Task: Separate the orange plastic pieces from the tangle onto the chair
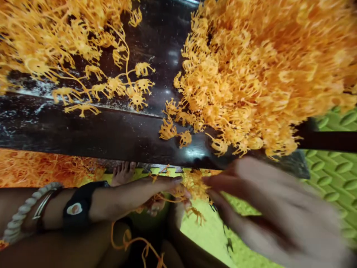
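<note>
My left hand (pixel 139 197) reaches in from the left, its fingers pinched on a small cluster of orange plastic flower pieces (pixel 192 186) below the edge of a dark table. A black wrist device and pale bead bracelets sit on that wrist. My right hand (pixel 267 208) comes in from the right, blurred by motion, with fingertips meeting the same orange cluster. Thin orange stems (pixel 134 242) hang down from the cluster over my lap.
A big heap of orange plastic flowers (pixel 264 74) covers the dark table's (pixel 97 134) right part, a looser heap (pixel 64 48) the left. Green textured matting (pixel 331 175) lies at the right. More orange pieces (pixel 41 167) lie under the table at left, bare toes (pixel 122 173) beside them.
</note>
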